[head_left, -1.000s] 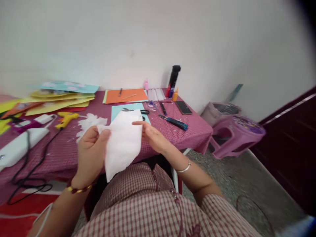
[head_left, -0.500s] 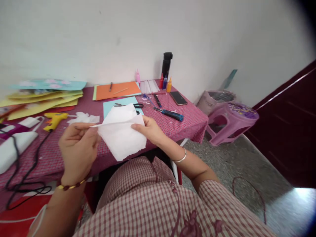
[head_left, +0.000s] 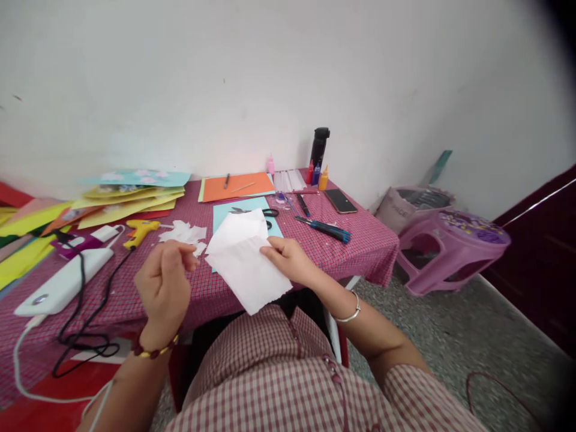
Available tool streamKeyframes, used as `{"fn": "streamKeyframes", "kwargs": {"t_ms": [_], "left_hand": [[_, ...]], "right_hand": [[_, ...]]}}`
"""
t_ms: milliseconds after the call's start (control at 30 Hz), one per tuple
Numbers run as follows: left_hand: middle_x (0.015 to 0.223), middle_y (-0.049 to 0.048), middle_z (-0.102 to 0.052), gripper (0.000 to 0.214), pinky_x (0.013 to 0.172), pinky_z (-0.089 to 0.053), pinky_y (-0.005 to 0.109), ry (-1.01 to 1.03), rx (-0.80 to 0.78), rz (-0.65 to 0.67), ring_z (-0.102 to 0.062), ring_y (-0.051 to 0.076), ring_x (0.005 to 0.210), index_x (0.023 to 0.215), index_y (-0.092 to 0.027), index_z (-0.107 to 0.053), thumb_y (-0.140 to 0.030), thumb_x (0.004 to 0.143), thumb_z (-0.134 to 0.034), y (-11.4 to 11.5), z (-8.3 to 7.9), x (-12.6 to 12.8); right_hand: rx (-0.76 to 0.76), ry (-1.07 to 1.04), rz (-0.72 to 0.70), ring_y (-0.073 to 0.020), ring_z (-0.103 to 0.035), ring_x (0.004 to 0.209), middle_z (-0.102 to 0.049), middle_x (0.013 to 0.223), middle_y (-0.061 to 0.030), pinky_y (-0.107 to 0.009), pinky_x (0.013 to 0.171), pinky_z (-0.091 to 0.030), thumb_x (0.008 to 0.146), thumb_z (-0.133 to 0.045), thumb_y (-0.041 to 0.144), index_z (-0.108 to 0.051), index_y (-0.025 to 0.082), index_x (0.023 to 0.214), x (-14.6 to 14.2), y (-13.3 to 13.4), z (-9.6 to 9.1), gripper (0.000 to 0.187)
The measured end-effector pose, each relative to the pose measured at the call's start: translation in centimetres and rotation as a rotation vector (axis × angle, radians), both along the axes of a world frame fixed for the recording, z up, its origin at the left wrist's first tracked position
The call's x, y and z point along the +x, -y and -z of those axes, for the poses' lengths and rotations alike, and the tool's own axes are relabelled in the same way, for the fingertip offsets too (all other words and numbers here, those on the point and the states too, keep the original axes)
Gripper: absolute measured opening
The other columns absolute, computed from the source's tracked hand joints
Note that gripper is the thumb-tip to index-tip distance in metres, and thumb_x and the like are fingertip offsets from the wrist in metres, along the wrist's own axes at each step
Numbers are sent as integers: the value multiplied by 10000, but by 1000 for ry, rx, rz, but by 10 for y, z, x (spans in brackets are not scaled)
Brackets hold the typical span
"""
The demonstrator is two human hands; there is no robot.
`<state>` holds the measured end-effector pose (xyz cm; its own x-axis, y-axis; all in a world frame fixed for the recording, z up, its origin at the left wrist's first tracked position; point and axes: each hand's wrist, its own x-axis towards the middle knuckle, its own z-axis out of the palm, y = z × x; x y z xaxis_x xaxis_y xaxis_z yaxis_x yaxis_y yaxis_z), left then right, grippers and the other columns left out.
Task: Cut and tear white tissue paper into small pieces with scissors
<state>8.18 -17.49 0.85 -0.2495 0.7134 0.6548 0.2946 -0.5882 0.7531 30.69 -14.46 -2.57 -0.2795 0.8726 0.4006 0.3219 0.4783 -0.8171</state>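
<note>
My right hand pinches the right edge of a white tissue sheet, thumb on top. The sheet is creased across its middle and hangs over the table's front edge. My left hand is a short way left of the sheet, apart from it, with curled fingers. Whether a small scrap is between those fingertips I cannot make out. Behind the sheet, black-handled scissors lie on light blue paper, partly hidden by the sheet. Crumpled white tissue pieces lie just beyond my left hand.
At left are a yellow glue gun, a white power bank with cables and stacked coloured papers. Rightward lie a blue cutter, a phone, paint bottles and a black flask. A pink stool stands beyond.
My left hand has let go of the tissue sheet's left edge and is now apart from it. My right hand still holds the sheet. The view has shifted left and up.
</note>
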Motion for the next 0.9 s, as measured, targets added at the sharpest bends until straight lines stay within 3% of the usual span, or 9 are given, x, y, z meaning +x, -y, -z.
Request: {"fn": "streamKeyframes", "kwargs": {"t_ms": [100,200,267,333,400,500,700,900], "left_hand": [[839,22,-643,143,675,-476,277,-375,17,-18,-586,132,694,943,-191,-651,-302,885,-584,6,3,5],[923,43,-678,395,613,-500,264,-518,-232,201,-622,130,646,1227,-188,-561,-316,857,-605,5,11,15],[851,27,-689,469,572,-488,256,-580,-350,309,-633,140,619,1297,-189,-523,-342,859,-593,1,15,19],[716,-3,-669,341,524,-450,247,-665,-389,308,-622,149,580,1144,-188,-618,-364,853,-590,-2,18,21],[582,-21,-622,202,479,-413,238,-694,-408,276,-609,153,533,849,-186,-651,-376,851,-585,-3,17,22],[527,-20,-618,288,475,-443,230,-543,-397,245,-623,145,511,652,-187,-570,-365,878,-565,-1,15,20],[524,-1,-642,392,424,-482,225,-104,-260,130,-593,122,419,678,-148,-620,-394,950,-482,-9,16,9],[511,4,-633,342,429,-523,253,122,-158,107,-593,133,406,675,-117,-637,-338,914,-533,-20,17,3]], "right_hand": [[38,170,-54,-97,-357,563,-346,583,47,-250,569,-210,923,-472,330,-345,198,638,-3,4,0,339],[56,269,-95,-94,-380,570,-388,595,45,-248,581,-219,933,-480,282,-415,183,667,-6,7,1,292],[63,299,-119,-94,-403,583,-441,615,37,-243,593,-236,935,-491,263,-485,170,704,-7,9,0,249],[61,307,-146,-98,-435,609,-497,651,24,-237,609,-257,934,-498,251,-547,160,761,-7,10,-2,201],[63,293,-165,-100,-452,624,-516,671,21,-234,619,-269,929,-498,248,-572,156,799,-6,11,-4,176],[60,232,-175,-98,-426,612,-467,657,35,-232,611,-270,909,-502,266,-549,160,784,-4,9,-5,171],[51,126,-215,-102,-424,644,-464,690,29,-243,628,-294,897,-508,287,-529,159,775,1,4,-4,178],[81,-85,-32,-97,-411,619,-478,675,32,-249,601,-303,893,-547,324,-556,162,784,9,-3,-6,196]]}}
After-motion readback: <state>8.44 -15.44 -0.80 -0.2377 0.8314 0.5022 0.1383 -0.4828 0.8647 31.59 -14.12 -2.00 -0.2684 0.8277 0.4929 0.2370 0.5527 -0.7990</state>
